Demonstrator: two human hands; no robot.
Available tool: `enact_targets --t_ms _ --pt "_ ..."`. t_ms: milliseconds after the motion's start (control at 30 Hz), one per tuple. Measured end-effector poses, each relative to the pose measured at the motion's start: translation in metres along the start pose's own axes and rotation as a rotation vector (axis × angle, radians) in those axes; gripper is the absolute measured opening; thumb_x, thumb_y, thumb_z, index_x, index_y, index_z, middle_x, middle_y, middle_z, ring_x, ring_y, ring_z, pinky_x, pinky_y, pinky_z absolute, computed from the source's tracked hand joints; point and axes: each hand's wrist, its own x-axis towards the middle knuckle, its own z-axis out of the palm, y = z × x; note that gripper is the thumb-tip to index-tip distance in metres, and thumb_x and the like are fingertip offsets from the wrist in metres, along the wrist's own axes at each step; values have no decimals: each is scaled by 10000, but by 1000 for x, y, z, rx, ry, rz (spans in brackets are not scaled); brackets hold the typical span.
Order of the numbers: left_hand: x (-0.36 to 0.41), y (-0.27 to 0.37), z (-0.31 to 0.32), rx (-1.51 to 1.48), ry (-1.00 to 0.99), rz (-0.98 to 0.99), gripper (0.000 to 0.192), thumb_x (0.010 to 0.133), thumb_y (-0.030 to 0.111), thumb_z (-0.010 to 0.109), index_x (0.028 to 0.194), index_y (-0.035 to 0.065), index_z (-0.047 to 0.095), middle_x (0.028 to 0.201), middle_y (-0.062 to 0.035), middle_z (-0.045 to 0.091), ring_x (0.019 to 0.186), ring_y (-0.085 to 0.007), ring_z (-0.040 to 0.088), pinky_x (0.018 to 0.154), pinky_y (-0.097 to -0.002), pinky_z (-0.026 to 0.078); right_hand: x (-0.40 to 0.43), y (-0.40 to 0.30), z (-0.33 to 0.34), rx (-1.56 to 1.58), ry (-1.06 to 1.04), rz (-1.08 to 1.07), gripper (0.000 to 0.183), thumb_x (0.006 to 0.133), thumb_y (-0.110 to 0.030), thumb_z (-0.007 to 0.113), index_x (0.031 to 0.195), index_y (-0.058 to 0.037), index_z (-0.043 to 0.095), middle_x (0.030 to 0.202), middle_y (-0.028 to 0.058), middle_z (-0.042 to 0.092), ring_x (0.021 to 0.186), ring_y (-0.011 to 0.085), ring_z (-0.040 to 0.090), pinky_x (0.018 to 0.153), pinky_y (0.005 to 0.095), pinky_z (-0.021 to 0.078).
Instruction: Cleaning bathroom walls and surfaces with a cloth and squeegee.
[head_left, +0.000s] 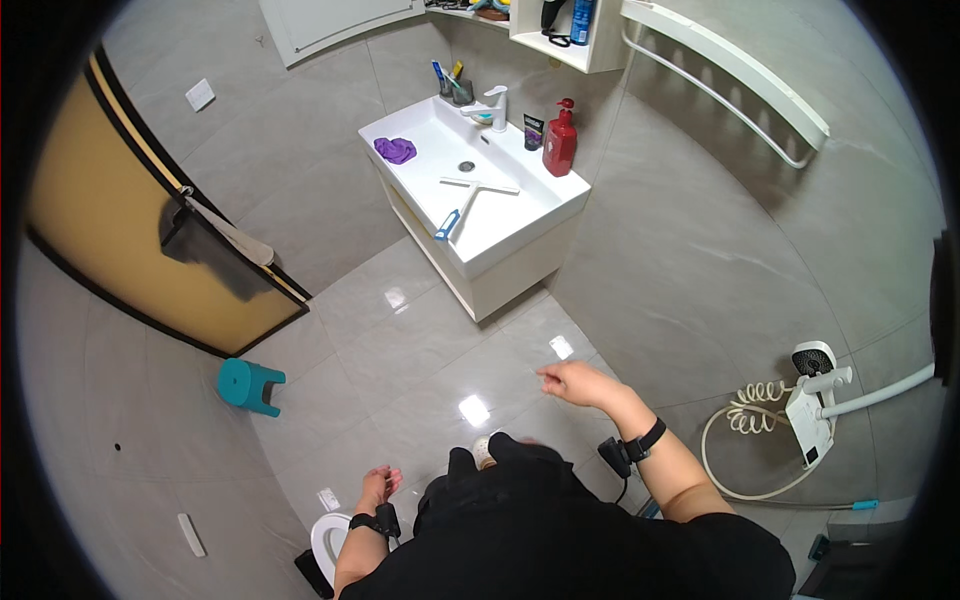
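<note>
My left hand (382, 484) hangs beside the white toilet seat (322, 541), holding nothing, its fingers loosely curled. My right hand (576, 384) is held out over the tiled floor, also holding nothing, its fingers half bent and slightly apart. Ahead of me stands a white washbasin (529, 225) on a cabinet. A T-shaped squeegee (470, 201) with a blue-and-white handle lies in it, the handle reaching the front rim. On the basin's left side is a crumpled purple cloth (394, 150). A red pump bottle (560, 142) and a dark tube (533, 133) stand on the back ledge, right of the white faucet (495, 109).
A teal plastic stool (246, 384) stands by the left wall, near a yellow-paned door (127, 195). At right hang a shower head (814, 358) and coiled hose (757, 409). A towel rack (720, 97) and an open shelf (577, 52) are on the walls.
</note>
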Motion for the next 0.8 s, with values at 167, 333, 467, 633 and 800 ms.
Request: enact_targets --t_ms 167,333,467,633,800 --pt "9 100 22 78 13 84 255 957 129 484 1192 31 504 1048 -130 671 844 -208 673 651 -296 542 72 0 -9 226 156 0 374 879 -219 635 1227 -87 600 1079 163 658 969 317 640 856 372 509" --pt "38 186 60 188 -92 150 258 971 156 486 1200 41 510 1046 -102 681 886 -177 665 743 -279 518 148 5 -26 230 168 44 388 886 -224 637 1249 -98 585 1093 153 659 973 293 645 859 357 510" --pt "69 260 93 271 -162 260 259 977 158 482 1211 51 510 1042 -90 682 885 -159 658 766 -278 506 231 19 -50 423 129 127 460 880 -266 647 1295 -96 544 1102 140 662 984 272 647 850 354 506" --pt "99 354 128 396 -202 370 248 969 116 499 1200 29 518 998 -74 676 880 -135 649 768 -258 494 354 43 -70 637 114 300 772 874 -429 632 1461 -56 298 1189 195 620 1053 306 616 876 364 490" --pt "133 446 157 495 -231 657 230 951 47 520 1174 -8 529 919 -59 657 885 -122 642 779 -253 498 467 63 -55 919 -49 522 993 829 -407 711 1496 -61 62 1113 147 575 908 199 584 783 337 528"
